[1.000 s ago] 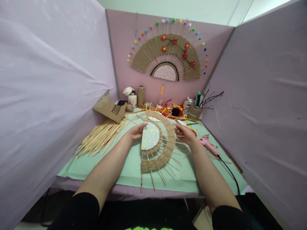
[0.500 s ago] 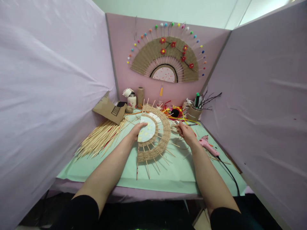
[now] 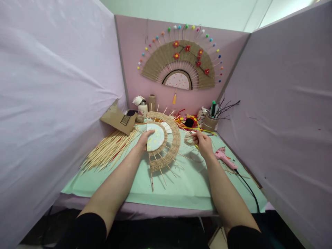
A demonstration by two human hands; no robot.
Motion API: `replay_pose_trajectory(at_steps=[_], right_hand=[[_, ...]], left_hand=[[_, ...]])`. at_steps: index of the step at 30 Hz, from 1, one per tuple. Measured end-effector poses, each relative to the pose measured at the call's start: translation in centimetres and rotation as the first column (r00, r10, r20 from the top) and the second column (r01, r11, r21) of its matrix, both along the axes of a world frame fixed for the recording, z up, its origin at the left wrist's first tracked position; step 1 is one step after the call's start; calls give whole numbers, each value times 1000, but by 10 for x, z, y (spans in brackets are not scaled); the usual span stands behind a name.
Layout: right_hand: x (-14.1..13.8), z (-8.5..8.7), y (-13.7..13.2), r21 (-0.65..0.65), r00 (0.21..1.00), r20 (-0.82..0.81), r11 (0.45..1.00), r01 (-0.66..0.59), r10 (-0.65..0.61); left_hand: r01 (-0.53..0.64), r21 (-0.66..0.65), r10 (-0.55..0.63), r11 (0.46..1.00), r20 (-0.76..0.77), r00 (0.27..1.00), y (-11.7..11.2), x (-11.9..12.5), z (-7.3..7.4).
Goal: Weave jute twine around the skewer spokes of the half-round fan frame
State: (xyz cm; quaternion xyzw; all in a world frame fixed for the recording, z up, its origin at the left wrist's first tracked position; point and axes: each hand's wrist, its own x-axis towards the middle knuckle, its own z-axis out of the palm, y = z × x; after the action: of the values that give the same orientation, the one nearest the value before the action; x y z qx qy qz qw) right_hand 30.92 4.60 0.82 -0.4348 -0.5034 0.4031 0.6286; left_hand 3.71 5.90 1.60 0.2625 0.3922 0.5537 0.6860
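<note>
My left hand (image 3: 144, 139) grips a half-round fan (image 3: 171, 152) by the straight edge of its pale half-disc, thumb on the front. Bands of woven brown twine run around the disc, and thin bamboo sticks radiate outward past the outer band. The fan is turned with its curve to the right. Beyond the stick tips my right hand (image 3: 201, 141) is closed in a pinch on thin twine, hard to make out at the fingertips. A small coil of twine (image 3: 188, 139) lies just left of that hand, with loose loops below it.
Bamboo sticks (image 3: 110, 150) are piled at left under a torn cardboard piece (image 3: 118, 117). A pink glue gun (image 3: 226, 158) with a black cord lies right of my forearm. Jars, a pen pot (image 3: 209, 122) and coloured scraps line the back; a finished fan (image 3: 178, 55) hangs on the panel.
The fan and my left hand have shifted slightly left and the fan has tilted a little. My right hand has moved slightly right, widening the gap to the woven band.
</note>
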Motion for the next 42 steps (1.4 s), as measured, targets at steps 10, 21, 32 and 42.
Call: replay_pose_trajectory(at_steps=[10, 21, 32, 42], right_hand=[[-12, -1, -2, -127, 944, -197, 948, -291, 264], [-17, -4, -5, -193, 945, -188, 933, -304, 269], [-4, -5, 4, -256, 877, -325, 860, -442, 354], [0, -5, 2, -8, 978, 194, 997, 74, -71]], left_hand=[[7, 11, -8, 1000, 122, 993, -2, 1, 1], [7, -3, -7, 1000, 110, 994, -4, 10, -6], [303, 28, -303, 953, 35, 952, -13, 3, -10], [49, 102, -52, 994, 23, 998, -7, 4, -6]])
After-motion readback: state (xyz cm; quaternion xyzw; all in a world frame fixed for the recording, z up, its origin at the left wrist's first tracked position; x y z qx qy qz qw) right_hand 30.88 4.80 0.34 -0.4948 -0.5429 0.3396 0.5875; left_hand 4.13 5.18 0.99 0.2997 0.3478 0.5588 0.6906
